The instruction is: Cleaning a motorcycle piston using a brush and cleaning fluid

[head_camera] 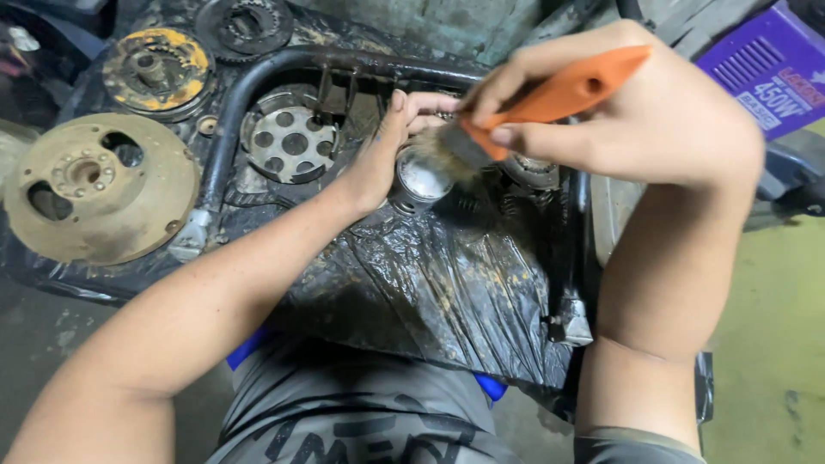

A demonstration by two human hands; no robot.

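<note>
Left hand: fingers curled round the metal piston, over the black plastic sheet.
Right hand: fingers closed on the orange-handled brush, bristles touching the piston.

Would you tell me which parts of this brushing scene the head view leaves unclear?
- Round metal part: its lower side, hidden by the left hand.
- Brush: bristle tips, blurred.
- Right hand: palm side, turned away.
- Purple box: cut off by the right edge.
</note>
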